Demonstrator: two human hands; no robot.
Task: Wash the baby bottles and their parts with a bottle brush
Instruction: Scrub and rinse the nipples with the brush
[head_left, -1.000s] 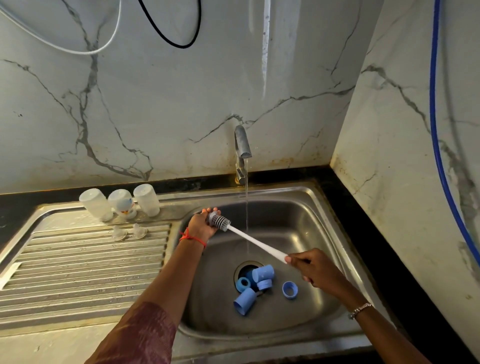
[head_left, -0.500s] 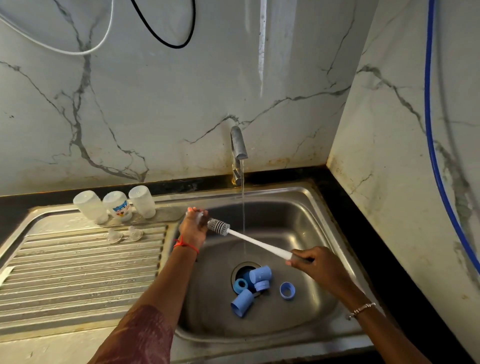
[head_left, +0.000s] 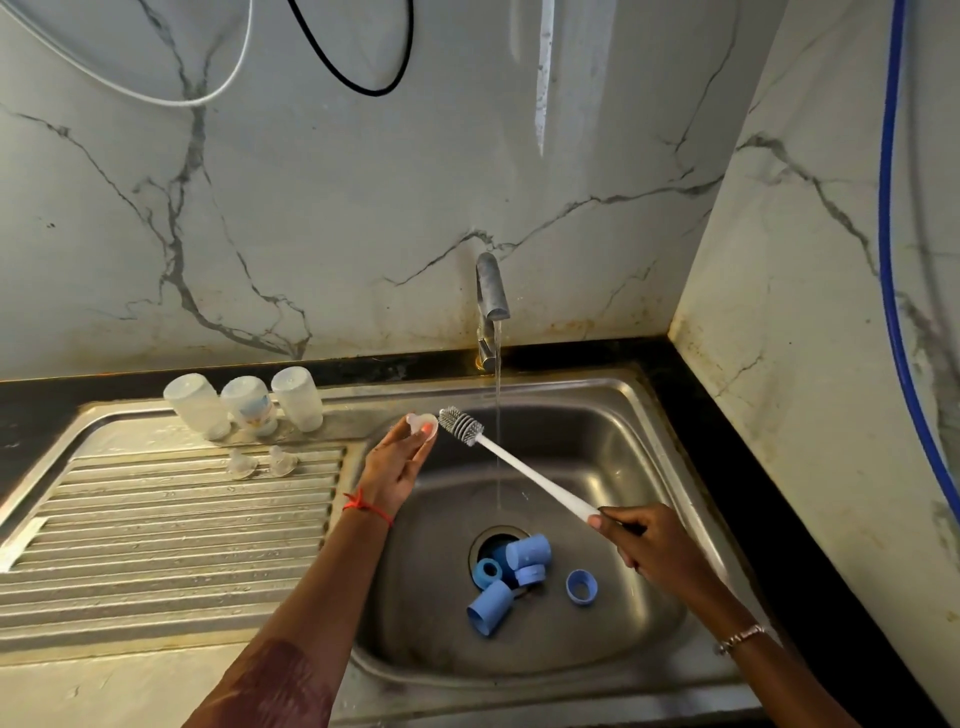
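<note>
My left hand (head_left: 397, 457) pinches a clear silicone teat (head_left: 422, 422) over the sink's left rim. My right hand (head_left: 649, 545) grips the white handle of the bottle brush (head_left: 519, 467); its grey bristle head sits just right of the teat, close to touching it. Three clear bottles (head_left: 249, 402) stand upside down at the back of the draining board, with two more teats (head_left: 262, 461) in front of them. Several blue caps and rings (head_left: 511, 574) lie around the drain.
The tap (head_left: 491, 291) runs a thin stream into the steel sink (head_left: 649, 441), right of the brush head. The ribbed draining board (head_left: 156, 519) lies to the left. A marble wall corner closes in at the right, with a blue hose (head_left: 893, 260) hanging along it.
The brush head has come away from my left hand's fingers and now lies beside the teat. My left hand has turned, showing the teat at its fingertips.
</note>
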